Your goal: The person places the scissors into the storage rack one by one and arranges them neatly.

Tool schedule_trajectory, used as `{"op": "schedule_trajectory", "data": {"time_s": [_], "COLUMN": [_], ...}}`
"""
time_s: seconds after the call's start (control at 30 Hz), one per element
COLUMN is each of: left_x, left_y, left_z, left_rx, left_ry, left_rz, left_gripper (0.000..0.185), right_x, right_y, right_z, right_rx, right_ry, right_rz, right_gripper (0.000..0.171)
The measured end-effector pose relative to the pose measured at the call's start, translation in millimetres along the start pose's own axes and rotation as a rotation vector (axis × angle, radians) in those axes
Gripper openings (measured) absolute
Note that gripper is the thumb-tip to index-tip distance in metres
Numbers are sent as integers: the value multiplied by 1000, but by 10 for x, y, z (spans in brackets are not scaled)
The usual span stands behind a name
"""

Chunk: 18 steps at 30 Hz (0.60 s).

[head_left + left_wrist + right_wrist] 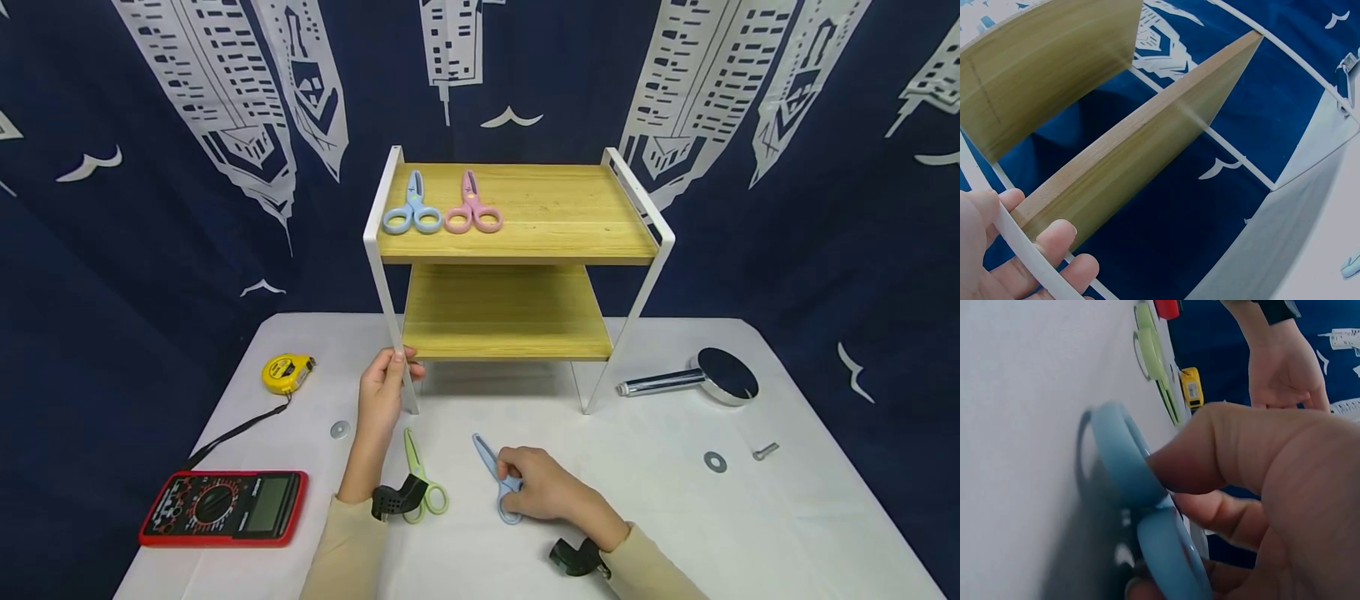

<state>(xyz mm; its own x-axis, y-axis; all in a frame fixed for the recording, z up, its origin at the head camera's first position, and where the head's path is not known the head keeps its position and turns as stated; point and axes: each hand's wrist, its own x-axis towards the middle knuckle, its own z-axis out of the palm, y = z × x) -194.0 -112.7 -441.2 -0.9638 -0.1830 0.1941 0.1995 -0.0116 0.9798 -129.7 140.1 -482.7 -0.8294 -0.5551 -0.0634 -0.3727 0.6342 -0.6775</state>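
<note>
My left hand (382,392) grips the white front-left leg (1029,250) of a two-tier wooden shelf (517,242), just beside the lower board. Over the tabletop, my right hand (543,485) pinches light blue scissors (487,454) at their handles. In the right wrist view the thumb presses one blue handle ring (1122,453), with fingers partly hidden behind the other. Green scissors (416,458) lie on the table between the two arms. On the upper board, another pair of blue scissors (414,200) rests at the left beside pink scissors (471,196).
At the left are a yellow tape measure (285,372), a washer (340,429) and a red-edged multimeter (225,508). The right side holds a shower head (723,375), another washer (715,462) and a bolt (766,451). A dark blue patterned curtain (187,250) hangs behind.
</note>
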Motion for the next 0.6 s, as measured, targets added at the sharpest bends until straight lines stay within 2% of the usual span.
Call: {"op": "schedule_trajectory", "data": {"time_s": [0.2,0.6], "left_x": [-21,-6], "left_y": [13,3], "left_z": [-6,-4], "left_rx": [11,16], "left_ry": [-1,-4], "left_rz": [-3,9], "left_gripper": [30,30], "right_x": [-14,-33], "right_y": [39,35], "right_z": [-38,-42], "right_rx": [50,86], "right_ry": [-55,-118], "right_rz": [-17,22], "right_gripper": [23,23]}}
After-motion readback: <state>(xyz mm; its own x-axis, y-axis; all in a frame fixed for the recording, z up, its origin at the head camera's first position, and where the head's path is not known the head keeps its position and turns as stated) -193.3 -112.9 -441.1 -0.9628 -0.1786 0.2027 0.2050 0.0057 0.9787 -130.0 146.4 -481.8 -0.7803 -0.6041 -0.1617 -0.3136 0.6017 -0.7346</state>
